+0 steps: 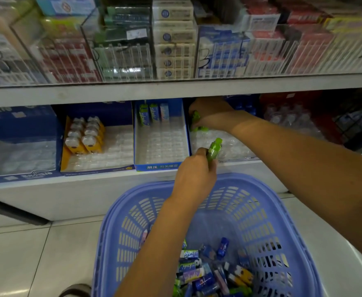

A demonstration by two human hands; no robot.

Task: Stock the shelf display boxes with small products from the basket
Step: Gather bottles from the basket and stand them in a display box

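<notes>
Under the shelf lip (175, 91), right hand (210, 112) apparently pinches green pieces (196, 121) inside a display box (235, 146). Left hand (194, 176) grips one green product (213, 150) above the basket (282, 211).

The basket (261, 211) sits on the floor before both hands. The left fingers (201, 153), round a product (214, 146), are at the shelf (111, 185) edge. Behind them the right fingers (192, 109), round more products (197, 127), are inside a display box (231, 146). Three other boxes (160, 166) stand to their left.
</notes>
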